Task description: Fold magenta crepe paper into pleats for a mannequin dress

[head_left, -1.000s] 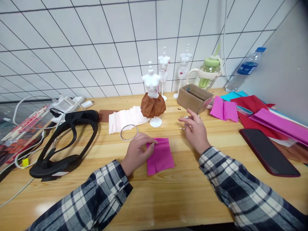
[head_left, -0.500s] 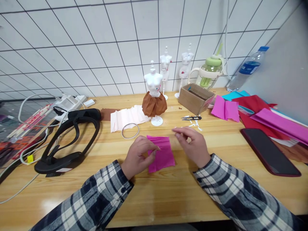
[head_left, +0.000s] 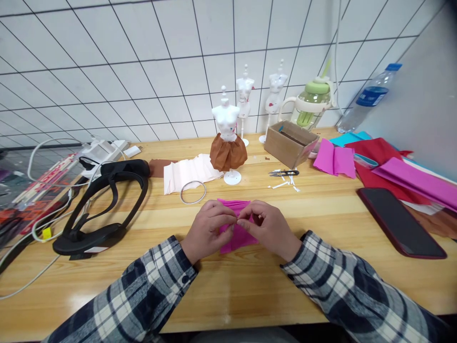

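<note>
Both hands meet over a folded magenta paper piece (head_left: 237,242) lying on the wooden table. My left hand (head_left: 210,229) is closed, fingertips pinched together above the paper's middle. From the right, my right hand (head_left: 269,228) touches those fingertips in a pinch of its own. Whatever sits between the fingertips is too small to make out. Behind them stands a small white dress form (head_left: 226,116) wearing a puffy brown skirt (head_left: 228,153). A thin metal ring (head_left: 193,192) lies partly on pale pink crinkled paper (head_left: 189,174).
Black thread snips (head_left: 284,173) lie near white scraps (head_left: 282,184). Behind are a cardboard box (head_left: 291,142), two more dress forms, a green-lidded jug (head_left: 312,102) and a bottle (head_left: 369,97). A phone (head_left: 400,221) is right; a black headset (head_left: 103,209) left.
My right hand has moved left from beside the snips' scraps to meet my left hand over the magenta paper. One more white strip lies among the scraps.
</note>
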Available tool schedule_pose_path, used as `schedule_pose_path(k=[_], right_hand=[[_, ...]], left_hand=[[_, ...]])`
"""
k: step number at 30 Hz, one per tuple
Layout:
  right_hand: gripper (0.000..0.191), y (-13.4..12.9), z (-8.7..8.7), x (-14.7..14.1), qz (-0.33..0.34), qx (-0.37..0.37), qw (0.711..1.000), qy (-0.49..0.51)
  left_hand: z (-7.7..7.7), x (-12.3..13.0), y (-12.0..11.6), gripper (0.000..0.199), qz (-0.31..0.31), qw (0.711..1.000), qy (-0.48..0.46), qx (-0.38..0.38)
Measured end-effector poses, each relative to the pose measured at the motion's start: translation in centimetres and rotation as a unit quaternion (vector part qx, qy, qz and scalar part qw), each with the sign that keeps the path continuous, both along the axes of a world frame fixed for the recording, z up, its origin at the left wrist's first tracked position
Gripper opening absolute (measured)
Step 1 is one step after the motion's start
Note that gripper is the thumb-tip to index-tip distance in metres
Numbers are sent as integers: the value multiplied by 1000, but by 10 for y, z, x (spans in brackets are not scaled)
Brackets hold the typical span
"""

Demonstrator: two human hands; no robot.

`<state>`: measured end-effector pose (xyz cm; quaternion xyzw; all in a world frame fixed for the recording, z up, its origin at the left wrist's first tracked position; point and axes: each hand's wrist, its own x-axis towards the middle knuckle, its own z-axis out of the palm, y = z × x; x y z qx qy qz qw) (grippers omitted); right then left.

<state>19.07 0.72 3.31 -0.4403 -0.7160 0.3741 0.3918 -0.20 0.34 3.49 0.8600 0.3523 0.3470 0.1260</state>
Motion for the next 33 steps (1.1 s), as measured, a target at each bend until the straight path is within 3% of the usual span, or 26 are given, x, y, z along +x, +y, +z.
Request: schedule_pose_path(k=[3, 7, 9, 11, 13, 16, 20, 25, 30, 33], right_hand=[[6, 0, 4, 2, 37, -1, 999, 15], [22, 7, 3, 15, 74, -147, 978, 131], [38, 16, -1, 24, 62, -176, 968, 166], [54, 27, -8, 31, 54, -122, 982, 131], [74, 38, -16, 34, 33, -17, 999, 16], [92, 50, -27, 30, -4, 72, 987, -147], [94, 52, -31, 21, 8, 69, 977, -200], [86, 38, -21, 13, 53, 74, 986, -142], [74, 27, -14, 8, 53, 120, 984, -123], [77, 25, -15, 8, 50, 108, 990, -80]], left_hand=[[1, -1, 0, 12, 18, 1000, 9, -12], [1, -6, 3, 14, 68, 996, 12, -57], [1, -9, 5, 17, 101, 992, -7, -81], [1, -10, 6, 20, 120, 988, -21, -95], [-1, -10, 6, 20, 121, 988, -18, -94], [-4, -9, 8, 25, 117, 989, 20, -85], [-8, -7, 13, 39, 127, 986, 74, -74], [-3, -1, 12, 48, 136, 980, 134, -59], [4, 5, 7, 16, 155, 971, 166, -79], [3, 5, 6, 15, 152, 971, 149, -110]])
